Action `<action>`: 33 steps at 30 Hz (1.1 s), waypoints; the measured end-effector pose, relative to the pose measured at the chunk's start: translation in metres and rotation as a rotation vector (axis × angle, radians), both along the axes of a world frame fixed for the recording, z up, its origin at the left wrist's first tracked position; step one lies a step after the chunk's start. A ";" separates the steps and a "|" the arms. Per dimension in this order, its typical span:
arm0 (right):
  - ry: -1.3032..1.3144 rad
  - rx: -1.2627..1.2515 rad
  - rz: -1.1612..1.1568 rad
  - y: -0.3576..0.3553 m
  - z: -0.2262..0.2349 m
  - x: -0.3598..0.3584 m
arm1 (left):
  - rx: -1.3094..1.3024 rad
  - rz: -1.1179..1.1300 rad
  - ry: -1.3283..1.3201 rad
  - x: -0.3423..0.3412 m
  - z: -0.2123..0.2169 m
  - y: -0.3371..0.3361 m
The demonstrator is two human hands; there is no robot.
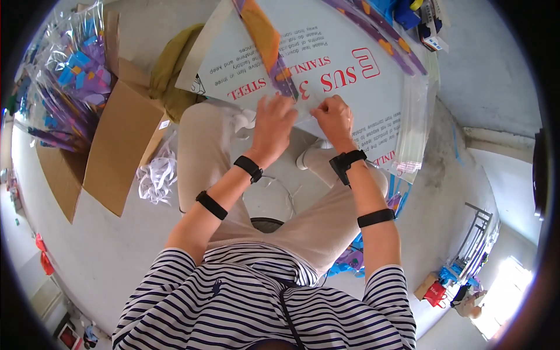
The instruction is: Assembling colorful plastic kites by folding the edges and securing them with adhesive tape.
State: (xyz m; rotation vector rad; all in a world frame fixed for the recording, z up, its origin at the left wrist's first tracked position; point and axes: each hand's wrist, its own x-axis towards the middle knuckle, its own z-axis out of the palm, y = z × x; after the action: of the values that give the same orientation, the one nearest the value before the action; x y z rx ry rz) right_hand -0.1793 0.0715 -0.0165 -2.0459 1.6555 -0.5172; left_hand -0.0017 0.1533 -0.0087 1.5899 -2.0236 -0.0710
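Observation:
A long purple-and-orange printed piece in a clear plastic bag lies on the printed grey-white board before me, its near end between my hands. My left hand, slightly blurred, has its fingers curled at the left of that end. On the other side my right hand pinches the bag's clear edge between thumb and fingertips. The exact grip of the left fingertips is partly hidden.
Several bagged purple pieces lie at the board's right, beside a stack of clear bags. At left, an open cardboard box holds more bagged pieces. White strips lie beside it. Olive cloth sits behind my knee.

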 end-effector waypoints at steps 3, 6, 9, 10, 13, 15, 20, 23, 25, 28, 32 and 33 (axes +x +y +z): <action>0.020 -0.023 -0.011 -0.001 0.000 0.003 | -0.068 -0.234 -0.200 0.005 -0.017 0.002; -0.049 0.061 -0.092 -0.004 0.004 0.004 | 0.037 -0.189 -0.163 0.011 -0.017 0.011; -0.081 0.054 -0.136 -0.010 -0.002 -0.003 | 0.084 -0.208 -0.168 0.010 -0.017 0.011; -0.081 0.043 -0.136 -0.014 -0.004 -0.007 | 0.073 -0.208 -0.167 0.010 -0.017 0.010; -0.245 0.185 -0.219 -0.017 -0.005 -0.008 | 0.086 -0.222 -0.191 0.011 -0.023 0.011; -0.087 0.043 -0.104 -0.007 -0.005 0.006 | 0.041 -0.199 -0.173 0.011 -0.026 0.011; -0.101 -0.017 -0.106 -0.004 -0.005 0.006 | 0.025 -0.244 -0.115 0.020 -0.028 0.012; -0.104 0.022 -0.099 -0.004 -0.006 0.003 | 0.055 -0.247 -0.189 0.027 -0.018 0.021; -0.099 0.064 -0.120 -0.006 -0.008 0.001 | 0.078 -0.247 -0.257 0.033 -0.009 0.027; -0.090 0.054 -0.100 -0.004 -0.003 0.008 | 0.012 -0.227 -0.293 0.041 0.000 0.038; -0.132 0.009 -0.101 -0.006 -0.010 0.003 | 0.303 -0.100 -0.144 0.036 0.021 0.037; -0.083 0.000 -0.089 -0.005 -0.007 0.004 | 0.499 0.049 0.191 0.032 0.025 0.037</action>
State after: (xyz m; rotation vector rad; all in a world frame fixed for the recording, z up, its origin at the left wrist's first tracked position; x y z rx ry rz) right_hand -0.1751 0.0661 -0.0238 -1.9305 1.7034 -0.6242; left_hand 0.0306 0.1901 0.0159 1.8393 -1.9064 -0.7307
